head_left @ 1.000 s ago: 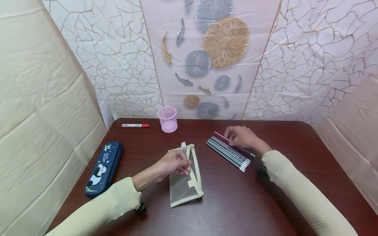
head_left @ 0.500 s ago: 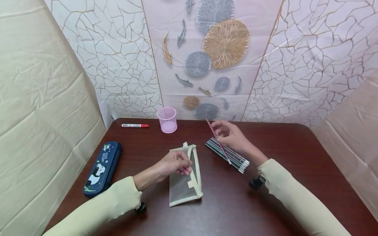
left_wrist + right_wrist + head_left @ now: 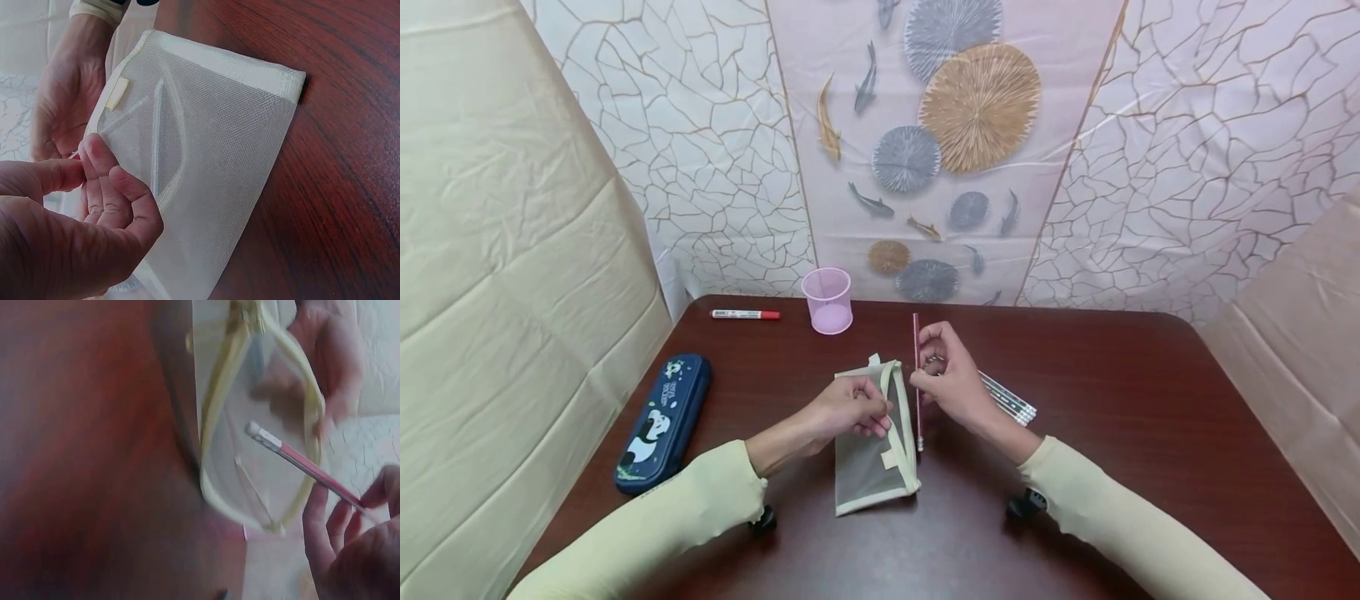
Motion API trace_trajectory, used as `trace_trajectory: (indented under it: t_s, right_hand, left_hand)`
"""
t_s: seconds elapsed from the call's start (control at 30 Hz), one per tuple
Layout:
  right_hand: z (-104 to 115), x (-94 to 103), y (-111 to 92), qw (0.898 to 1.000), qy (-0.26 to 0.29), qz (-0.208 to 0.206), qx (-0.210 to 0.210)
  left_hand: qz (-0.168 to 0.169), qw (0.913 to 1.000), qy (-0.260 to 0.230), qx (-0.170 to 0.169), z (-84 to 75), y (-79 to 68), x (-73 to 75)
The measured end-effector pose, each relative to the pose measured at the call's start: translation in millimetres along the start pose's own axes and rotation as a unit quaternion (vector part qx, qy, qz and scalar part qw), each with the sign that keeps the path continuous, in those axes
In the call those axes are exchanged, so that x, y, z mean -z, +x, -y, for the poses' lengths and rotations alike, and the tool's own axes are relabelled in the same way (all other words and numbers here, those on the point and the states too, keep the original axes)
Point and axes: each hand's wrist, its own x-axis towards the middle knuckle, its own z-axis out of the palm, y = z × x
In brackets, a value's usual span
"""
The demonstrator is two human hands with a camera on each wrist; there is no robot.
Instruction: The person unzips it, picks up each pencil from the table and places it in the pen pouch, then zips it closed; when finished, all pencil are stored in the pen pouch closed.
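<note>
My left hand [image 3: 848,407] pinches the zipper edge of a see-through mesh pouch [image 3: 865,475] with cream trim. In the right wrist view the mouth of the pouch [image 3: 212,419] gapes wide. Between thumb and fingers, my right hand [image 3: 953,377] holds a red pencil [image 3: 916,337] beside the pouch opening. Its white eraser end [image 3: 265,436] points at the mouth and overlaps it in the right wrist view. Behind the right hand lies a row of green and dark pencils [image 3: 1011,400], partly hidden by it.
On the left of the dark wooden table [image 3: 970,533] lies a blue panda pencil case [image 3: 662,425]. At the back are a marker with a red cap [image 3: 745,315] and a pink mesh cup [image 3: 829,304]. A patterned cloth [image 3: 925,167] hangs behind the table.
My right hand has lifted the red pencil off the row and brought it left to the pouch, turning it more upright. My left hand keeps its pinch on the pouch edge.
</note>
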Motion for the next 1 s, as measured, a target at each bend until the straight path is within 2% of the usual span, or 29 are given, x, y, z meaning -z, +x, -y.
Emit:
trace_trajectory:
  t_s: [0.13,0.33,0.6,1.0]
  right_hand:
    - [-1,-10.3,-6,0.999,0.031,-0.017,-0.037]
    - [-10,-18.4,-13,0.996,0.045,-0.002,-0.079]
    - [-19,-23.0,-21,0.987,0.057,-0.003,-0.153]
    - [-24,-27.2,-24,0.981,0.033,0.011,-0.191]
  left_hand:
    - [0.001,1.0000,0.000,0.001,-1.2,2.2,-1.5]
    - [-0.006,1.0000,-0.004,0.000,-3.6,2.2,-1.8]
    - [-0.010,0.9999,-0.011,-0.006,-3.0,2.0,-2.5]
    - [-0.014,0.9997,-0.016,-0.015,1.7,3.5,-6.1]
